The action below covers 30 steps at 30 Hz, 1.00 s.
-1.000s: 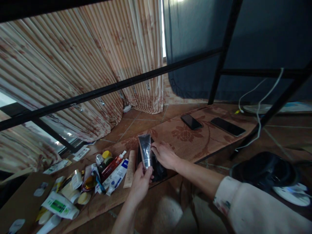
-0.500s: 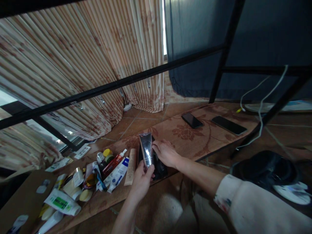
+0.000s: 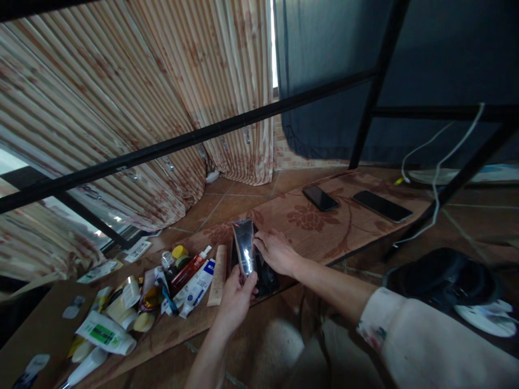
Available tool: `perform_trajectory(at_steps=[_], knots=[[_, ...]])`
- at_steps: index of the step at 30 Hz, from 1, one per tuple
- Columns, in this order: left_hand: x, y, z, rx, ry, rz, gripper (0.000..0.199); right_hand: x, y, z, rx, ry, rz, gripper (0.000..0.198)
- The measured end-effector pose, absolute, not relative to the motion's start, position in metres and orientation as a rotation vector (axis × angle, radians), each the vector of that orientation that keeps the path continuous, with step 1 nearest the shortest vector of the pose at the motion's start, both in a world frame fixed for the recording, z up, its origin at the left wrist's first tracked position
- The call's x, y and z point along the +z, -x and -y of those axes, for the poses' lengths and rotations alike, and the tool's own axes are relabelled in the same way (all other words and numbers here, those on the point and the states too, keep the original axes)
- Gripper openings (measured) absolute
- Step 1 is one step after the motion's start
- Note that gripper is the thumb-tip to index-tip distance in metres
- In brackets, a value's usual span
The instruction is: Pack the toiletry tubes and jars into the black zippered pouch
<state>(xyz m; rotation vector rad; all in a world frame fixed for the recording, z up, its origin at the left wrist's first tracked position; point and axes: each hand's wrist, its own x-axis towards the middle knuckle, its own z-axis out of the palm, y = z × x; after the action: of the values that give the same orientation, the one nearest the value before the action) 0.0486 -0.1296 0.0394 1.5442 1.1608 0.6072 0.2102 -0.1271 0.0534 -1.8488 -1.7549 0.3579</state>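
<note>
My left hand [image 3: 237,300] is closed around the lower, cap end of a shiny silver squeeze tube [image 3: 244,246], which points away from me with its flat crimped end up. My right hand [image 3: 276,251] lies close against the tube's right side, fingers curled together; what they grip, if anything, is hidden. Beneath both hands is a black, glossy item [image 3: 266,281], partly covered, whose kind I cannot make out. Just left of the tube lies a beige tube [image 3: 218,275], beside a white and blue tube [image 3: 198,292] and a red spray bottle [image 3: 188,273].
On the brown floral mat [image 3: 284,221], more bottles, jars and a white-green tube [image 3: 105,332] are heaped near a cardboard box [image 3: 52,329]. Two phones, one black phone [image 3: 320,198] and a larger phone [image 3: 382,206], lie farther right. A dark metal bar [image 3: 227,125] crosses ahead; a white cable [image 3: 436,178] hangs right.
The view has shifted very slightly. Both hands and the silver tube stay in nearly the same place.
</note>
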Motion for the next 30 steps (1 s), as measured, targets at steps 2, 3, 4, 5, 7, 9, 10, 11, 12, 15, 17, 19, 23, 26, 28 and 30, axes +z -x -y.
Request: perform_trajectory(at_steps=[2,3,4,5,7,9,10,11,12,15,17,19,23,26,28,30], knots=[[0.0403,-0.0483,0.1301,0.612,-1.542,-1.15,0.037,0.0543,-0.2102,0.128,0.353,1.847,1.757,0.035],[0.0407,-0.0482,0.1304,0.613,-1.542,-1.147,0.037,0.0547,-0.2103,0.1284,0.35,1.847,1.755,0.035],[0.0411,-0.0481,0.1306,0.614,-1.539,-1.145,0.037,0.0551,-0.2103,0.1287,0.349,1.849,1.753,0.034],[0.0414,-0.0482,0.1307,0.616,-1.536,-1.145,0.036,0.0553,-0.2104,0.129,0.35,1.852,1.751,0.035],[0.0417,-0.0484,0.131,0.612,-1.525,-1.149,0.036,0.0557,-0.2106,0.129,0.354,1.858,1.754,0.035],[0.0417,-0.0486,0.1311,0.607,-1.521,-1.155,0.037,0.056,-0.2106,0.1287,0.356,1.866,1.757,0.035],[0.0416,-0.0487,0.131,0.606,-1.523,-1.157,0.037,0.0562,-0.2105,0.1285,0.36,1.872,1.758,0.035],[0.0415,-0.0487,0.1309,0.605,-1.527,-1.158,0.038,0.0565,-0.2103,0.1284,0.365,1.882,1.758,0.035],[0.0414,-0.0487,0.1307,0.605,-1.534,-1.158,0.038,0.0567,-0.2101,0.1284,0.369,1.893,1.755,0.035],[0.0413,-0.0487,0.1303,0.599,-1.56,-1.158,0.036,0.0575,-0.2097,0.1288,0.361,1.925,1.751,0.036],[0.0412,-0.0488,0.1303,0.591,-1.56,-1.152,0.035,0.0577,-0.2096,0.1294,0.336,1.926,1.752,0.036],[0.0409,-0.0488,0.1305,0.591,-1.55,-1.144,0.036,0.0574,-0.2098,0.1297,0.327,1.916,1.755,0.034],[0.0399,-0.0484,0.1304,0.606,-1.546,-1.143,0.035,0.0564,-0.2101,0.129,0.342,1.918,1.745,0.034],[0.0396,-0.0483,0.1297,0.6,-1.557,-1.134,0.036,0.0561,-0.2102,0.1281,0.351,1.912,1.748,0.033],[0.0398,-0.0485,0.1297,0.604,-1.567,-1.127,0.037,0.0563,-0.2101,0.128,0.355,1.91,1.75,0.033],[0.0403,-0.049,0.1302,0.615,-1.57,-1.121,0.037,0.0569,-0.2099,0.1283,0.36,1.919,1.75,0.033]])
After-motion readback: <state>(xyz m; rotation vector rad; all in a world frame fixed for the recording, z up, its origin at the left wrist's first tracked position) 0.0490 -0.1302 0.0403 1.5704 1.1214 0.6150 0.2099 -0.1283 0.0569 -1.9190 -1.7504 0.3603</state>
